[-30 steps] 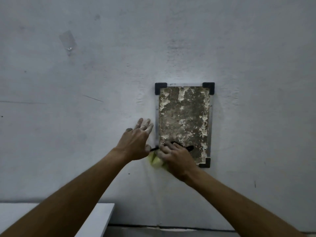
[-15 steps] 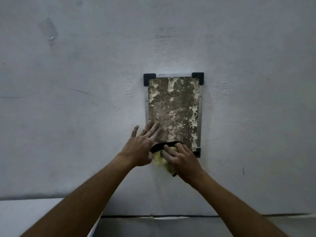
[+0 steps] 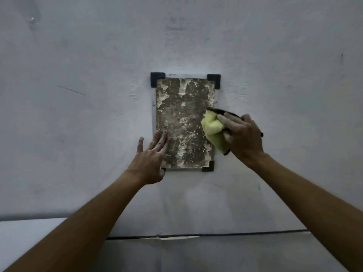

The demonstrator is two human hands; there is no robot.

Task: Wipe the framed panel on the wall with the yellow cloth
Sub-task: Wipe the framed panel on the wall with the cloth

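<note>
A framed panel (image 3: 182,107) hangs on the grey wall, its mottled brown and white surface held by black corner brackets. My right hand (image 3: 242,136) grips a bunched yellow cloth (image 3: 213,128) with a dark edge and presses it against the panel's right side, about halfway up. My left hand (image 3: 151,158) lies flat with fingers spread on the panel's lower left part, covering the lower left corner.
The grey wall (image 3: 78,134) has scuffs and a shiny patch (image 3: 30,17) at the upper left. A pale ledge (image 3: 29,232) runs along the bottom left, and a dark seam (image 3: 196,235) crosses below the panel.
My right hand carried the cloth from the panel's lower left corner up to its right side. My left hand shifted onto the panel's lower left part.
</note>
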